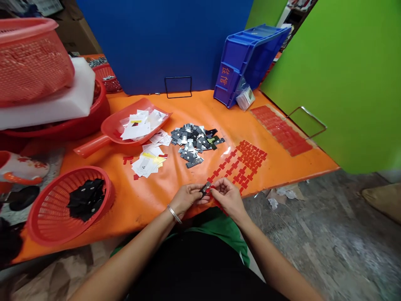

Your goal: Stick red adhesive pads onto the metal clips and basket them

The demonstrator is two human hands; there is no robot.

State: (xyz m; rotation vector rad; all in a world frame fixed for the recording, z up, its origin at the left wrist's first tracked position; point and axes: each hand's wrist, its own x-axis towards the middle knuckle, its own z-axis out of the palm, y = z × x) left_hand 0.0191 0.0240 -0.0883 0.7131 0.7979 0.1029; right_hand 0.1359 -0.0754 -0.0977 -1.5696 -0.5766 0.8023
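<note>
My left hand (190, 198) is closed on a small dark flat piece with a shiny part (205, 188), held just over the table's front edge. My right hand (229, 196) meets it there, thumb and fingers pinching a small red piece (209, 190) against the dark one. Beyond the hands lies a heap of black and silver flat metal pieces (194, 140). Rows of red T-shaped pieces (247, 161) are spread to the right of that heap, close to my right hand.
A red scoop (94, 145) holding paper slips stands left of the heap, with more slips (147, 163) beside it. At left, a red basket (40, 225) contains black pieces. A blue bin (228, 71), red sheet (282, 129) and green panel (338, 83) stand at right.
</note>
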